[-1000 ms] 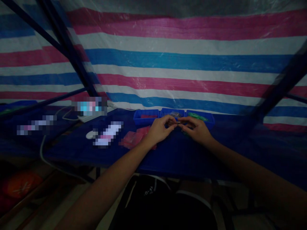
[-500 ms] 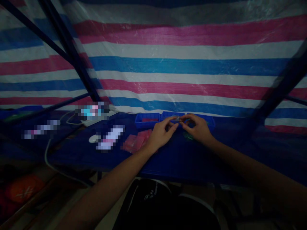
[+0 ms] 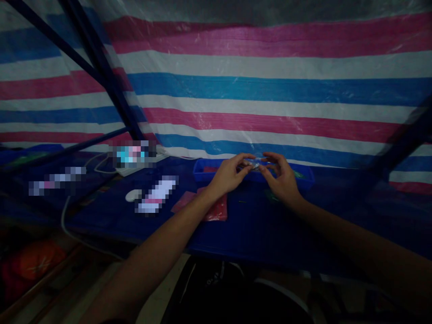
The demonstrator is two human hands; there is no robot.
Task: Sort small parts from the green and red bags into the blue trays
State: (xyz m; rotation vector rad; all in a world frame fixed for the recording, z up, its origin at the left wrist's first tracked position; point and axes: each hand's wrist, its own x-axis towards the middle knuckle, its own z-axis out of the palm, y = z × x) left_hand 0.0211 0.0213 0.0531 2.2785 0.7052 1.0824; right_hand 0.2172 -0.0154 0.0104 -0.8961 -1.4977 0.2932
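Observation:
Between my two hands is a small clear plastic bag (image 3: 256,163), shiny and crinkled; whatever is inside it is too small to make out. My left hand (image 3: 230,174) pinches its left side with thumb and fingers. On the other side, the thumb and bent fingers of my right hand (image 3: 281,179) close on it. Both hands are raised in front of a row of blue bins (image 3: 202,171). Red plastic packets (image 3: 218,210) lie on the blue table under and beside my left forearm. A dim green packet (image 3: 272,195) lies below my right hand.
To the left are a blurred-out phone-like object (image 3: 157,194), a white round object (image 3: 134,195) and a white power strip (image 3: 135,167) with cables. Blue metal posts (image 3: 118,96) frame the table (image 3: 256,234). A striped plastic sheet (image 3: 253,90) hangs behind it.
Both hands have risen slightly, and more of the clear bag shows between them. The right fingers have spread higher around it. A thin sliver on the table and more red packet have come into view.

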